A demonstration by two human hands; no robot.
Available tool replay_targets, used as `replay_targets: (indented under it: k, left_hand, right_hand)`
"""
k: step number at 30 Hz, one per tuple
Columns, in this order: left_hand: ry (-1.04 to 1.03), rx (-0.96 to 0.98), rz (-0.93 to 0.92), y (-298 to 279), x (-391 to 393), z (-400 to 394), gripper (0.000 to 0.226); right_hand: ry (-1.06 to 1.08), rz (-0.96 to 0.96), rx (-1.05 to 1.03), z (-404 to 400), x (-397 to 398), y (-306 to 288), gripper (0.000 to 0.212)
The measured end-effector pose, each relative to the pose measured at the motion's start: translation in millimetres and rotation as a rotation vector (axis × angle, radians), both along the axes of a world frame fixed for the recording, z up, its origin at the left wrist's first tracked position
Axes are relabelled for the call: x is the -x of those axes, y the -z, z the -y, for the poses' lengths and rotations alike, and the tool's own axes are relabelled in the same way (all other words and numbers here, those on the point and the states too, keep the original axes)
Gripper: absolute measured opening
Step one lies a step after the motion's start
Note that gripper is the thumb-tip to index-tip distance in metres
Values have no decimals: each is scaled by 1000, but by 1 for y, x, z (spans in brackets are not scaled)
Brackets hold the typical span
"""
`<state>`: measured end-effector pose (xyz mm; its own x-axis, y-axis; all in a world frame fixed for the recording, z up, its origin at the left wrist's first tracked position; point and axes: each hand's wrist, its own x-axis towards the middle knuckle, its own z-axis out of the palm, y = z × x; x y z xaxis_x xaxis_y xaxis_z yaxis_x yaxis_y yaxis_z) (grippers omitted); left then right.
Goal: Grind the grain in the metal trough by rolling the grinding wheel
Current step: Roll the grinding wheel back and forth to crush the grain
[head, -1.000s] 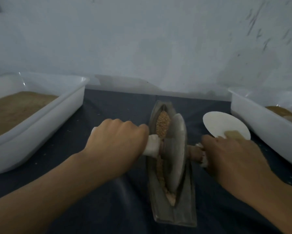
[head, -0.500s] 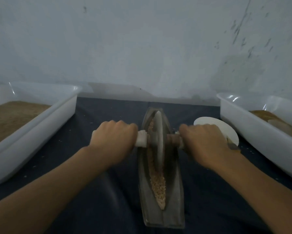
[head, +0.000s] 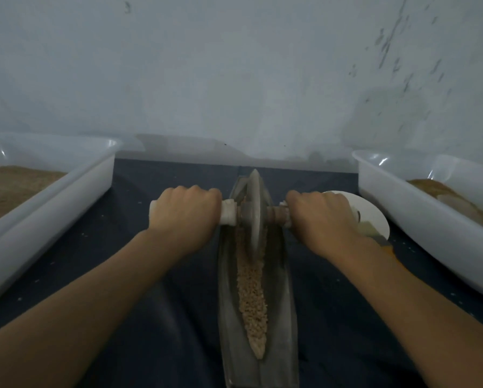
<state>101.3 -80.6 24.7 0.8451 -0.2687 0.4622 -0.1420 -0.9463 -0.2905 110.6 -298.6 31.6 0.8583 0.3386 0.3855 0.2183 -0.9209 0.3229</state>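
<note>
Both grips closed on axle: my left hand [head: 184, 212], right hand [head: 320, 217]; grinding wheel [head: 253, 217] upright at far end of metal trough [head: 283, 278], grain [head: 253, 298] nearer me.

Dark cloth [head: 162, 317] spread over the table. Left of it, white plastic tub [head: 75, 191] holding brown meal. Right of it, second white tub [head: 419, 219] with brownish contents. Near that tub, white round plate [head: 374, 217]. Behind, pale scuffed wall [head: 234, 79].

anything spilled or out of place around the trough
Only small things: pale specks, perhaps stray grain, lie scattered on the dark cloth beside the metal trough. The grain sits inside the trough, and the grinding wheel stands upright in it.
</note>
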Motion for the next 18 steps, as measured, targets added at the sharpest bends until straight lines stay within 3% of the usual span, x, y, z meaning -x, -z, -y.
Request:
replay_targets:
  k: [4,8,10,14,18]
  left_hand:
    - [50,-32,-52,-6,21,-3,21]
    - [211,-105,-25,-4,70,-13,61]
    - [206,-67,-30,-7,76,-17,70]
    - [94,-93,-18,1,47,-10,46]
    - [2,7,46,8,-1,-4,25]
  right_hand:
    - [-32,-29,-28,9,29,5,25]
    - [-159,32,-46,18,82,10,49]
    - [-169,62,-57,18,89,10,56]
    - [-27,41,36,9,54,8,36]
    - [-25,75,31,0,6,1,18]
